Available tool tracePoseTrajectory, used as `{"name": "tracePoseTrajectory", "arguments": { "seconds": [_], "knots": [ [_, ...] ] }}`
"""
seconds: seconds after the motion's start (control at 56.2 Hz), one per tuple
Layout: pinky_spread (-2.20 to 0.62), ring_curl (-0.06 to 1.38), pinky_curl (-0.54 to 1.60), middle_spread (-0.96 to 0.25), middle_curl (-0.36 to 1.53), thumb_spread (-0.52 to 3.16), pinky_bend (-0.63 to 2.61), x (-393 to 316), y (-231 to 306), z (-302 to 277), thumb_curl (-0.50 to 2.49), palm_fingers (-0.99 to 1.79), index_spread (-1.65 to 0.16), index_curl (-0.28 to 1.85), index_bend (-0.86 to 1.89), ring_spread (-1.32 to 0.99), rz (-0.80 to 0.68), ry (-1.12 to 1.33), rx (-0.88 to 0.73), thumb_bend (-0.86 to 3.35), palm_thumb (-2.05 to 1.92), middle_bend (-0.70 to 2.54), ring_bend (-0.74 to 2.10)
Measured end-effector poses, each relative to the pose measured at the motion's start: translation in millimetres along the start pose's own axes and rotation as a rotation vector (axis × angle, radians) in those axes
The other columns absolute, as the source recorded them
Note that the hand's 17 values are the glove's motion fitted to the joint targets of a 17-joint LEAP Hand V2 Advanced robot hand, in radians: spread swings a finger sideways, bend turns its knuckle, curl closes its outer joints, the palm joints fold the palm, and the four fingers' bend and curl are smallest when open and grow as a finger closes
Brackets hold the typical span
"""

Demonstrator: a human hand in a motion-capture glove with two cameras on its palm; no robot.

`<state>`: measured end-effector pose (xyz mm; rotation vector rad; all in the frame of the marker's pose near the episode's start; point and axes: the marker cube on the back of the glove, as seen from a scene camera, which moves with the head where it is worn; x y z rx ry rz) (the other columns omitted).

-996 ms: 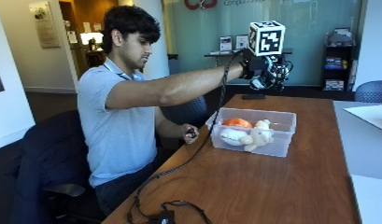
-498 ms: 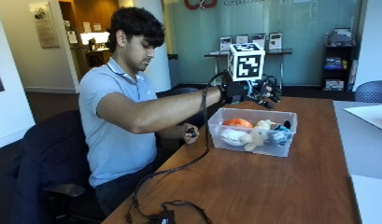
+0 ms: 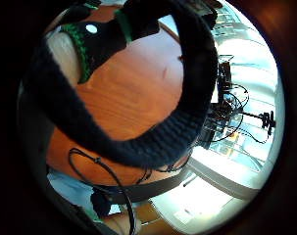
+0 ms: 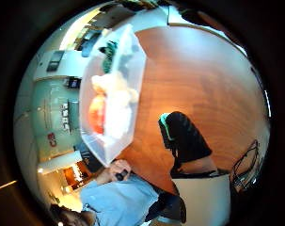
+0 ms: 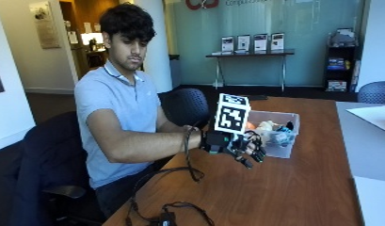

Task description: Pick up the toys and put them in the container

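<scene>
The clear plastic box (image 5: 281, 137) holds soft toys (image 5: 266, 127). At its eight o'clock, the black-gloved right hand (image 5: 242, 147) hovers, fingers spread, holding nothing.

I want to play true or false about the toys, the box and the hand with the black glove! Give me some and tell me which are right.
1. The toys are inside the clear container. True.
2. The gloved right hand is holding a toy. False: it holds nothing, fingers relaxed above the table.
3. The container stands on a wooden table. True.
4. The gloved hand is inside the container. False: it is beside it, nearer the person.
5. The container has a lid on. False: it is open on top.
</scene>
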<state>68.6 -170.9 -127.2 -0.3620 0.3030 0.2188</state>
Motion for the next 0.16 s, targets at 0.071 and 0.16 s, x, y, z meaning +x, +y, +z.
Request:
{"name": "tracePoseTrajectory", "arguments": {
  "seconds": [0.071, 0.16],
  "knots": [
    [0.01, 0.25, 0.26, -0.01, 0.43, 1.46, 1.21, 0.2, -3.9, 21.0, 0.21, -0.05, -0.30, 0.26, 0.16, -0.07, 0.007, -0.026, -0.017, 0.21, -0.02, 0.22, 0.51],
    [0.01, 0.25, 0.25, -0.01, 0.43, 1.46, 1.20, 2.6, -7.6, 38.4, 0.21, -0.05, -0.30, 0.26, 0.16, -0.07, 0.008, -0.066, -0.024, 0.18, -0.02, 0.21, 0.49]
  ]
}}
